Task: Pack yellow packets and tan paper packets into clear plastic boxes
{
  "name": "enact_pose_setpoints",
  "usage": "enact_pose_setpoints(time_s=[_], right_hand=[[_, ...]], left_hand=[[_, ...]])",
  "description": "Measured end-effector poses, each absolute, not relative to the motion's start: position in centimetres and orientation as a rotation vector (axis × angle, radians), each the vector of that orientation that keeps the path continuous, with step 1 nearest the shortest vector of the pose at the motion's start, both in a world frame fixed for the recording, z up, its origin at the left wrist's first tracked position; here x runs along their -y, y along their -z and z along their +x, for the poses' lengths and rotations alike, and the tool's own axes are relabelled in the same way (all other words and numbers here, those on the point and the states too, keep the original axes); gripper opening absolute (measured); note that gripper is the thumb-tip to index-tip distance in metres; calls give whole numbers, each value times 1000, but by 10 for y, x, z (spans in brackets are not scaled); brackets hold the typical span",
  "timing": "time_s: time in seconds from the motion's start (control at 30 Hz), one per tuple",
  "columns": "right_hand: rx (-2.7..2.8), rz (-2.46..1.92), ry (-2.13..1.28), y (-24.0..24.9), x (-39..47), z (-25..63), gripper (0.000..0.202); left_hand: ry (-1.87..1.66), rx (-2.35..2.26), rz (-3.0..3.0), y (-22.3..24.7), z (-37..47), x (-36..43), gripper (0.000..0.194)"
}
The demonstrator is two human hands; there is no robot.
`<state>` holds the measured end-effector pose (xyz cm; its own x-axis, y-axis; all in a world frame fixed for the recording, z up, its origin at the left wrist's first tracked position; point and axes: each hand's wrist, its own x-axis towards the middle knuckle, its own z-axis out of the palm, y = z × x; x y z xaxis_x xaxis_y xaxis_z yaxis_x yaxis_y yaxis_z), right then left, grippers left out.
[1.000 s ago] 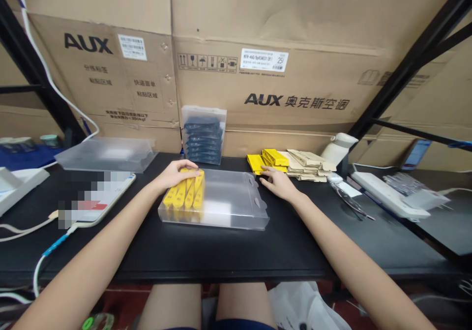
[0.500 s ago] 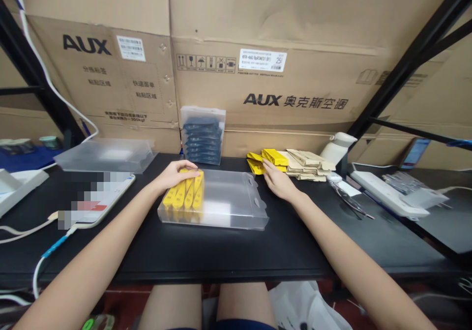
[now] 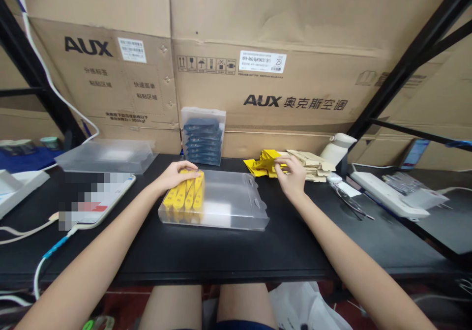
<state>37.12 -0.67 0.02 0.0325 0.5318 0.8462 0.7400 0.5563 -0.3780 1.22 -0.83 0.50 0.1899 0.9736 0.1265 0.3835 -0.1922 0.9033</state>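
Note:
My left hand (image 3: 179, 175) curls over the top of several yellow packets (image 3: 183, 195), which stand side by side at the left end of a clear plastic box (image 3: 236, 197). Its fingers and thumb press on the packets; the box's right part shows no packets. At the right, the fingers and thumb of my right hand (image 3: 293, 176) close at the edge of a loose yellow packet (image 3: 268, 165) in a small pile behind the box. Part of that pile is hidden by the hand.
Beige packets (image 3: 313, 162) and a white bottle (image 3: 337, 149) stand right of the yellow pile. Behind is a clear box of dark blue packets (image 3: 202, 140). Another clear box (image 3: 106, 155), a phone (image 3: 106, 207) and cables lie left. A power strip (image 3: 391, 195) lies right.
My right hand has shifted right and its fingers, flat on the yellow packets before, are now bent at their edge. The loose yellow packets have moved slightly. My left hand stays put.

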Motion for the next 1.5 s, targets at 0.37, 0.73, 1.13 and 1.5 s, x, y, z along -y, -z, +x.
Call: enact_pose_setpoints(time_s=[0.37, 0.73, 1.13, 1.5], right_hand=[[1306, -1055, -23, -8, 13, 366, 22], [1311, -1082, -55, -4, 8, 371, 25], [1616, -1148, 60, 5, 7, 368, 28], [1603, -1163, 8, 5, 9, 365, 26]], left_hand=[[-1019, -1267, 1674, 1, 11, 2, 37], [-1095, -1109, 1406, 6, 18, 1, 38], [-1028, -1099, 1459, 9, 15, 1, 34], [-1014, -1126, 1466, 7, 16, 2, 35]])
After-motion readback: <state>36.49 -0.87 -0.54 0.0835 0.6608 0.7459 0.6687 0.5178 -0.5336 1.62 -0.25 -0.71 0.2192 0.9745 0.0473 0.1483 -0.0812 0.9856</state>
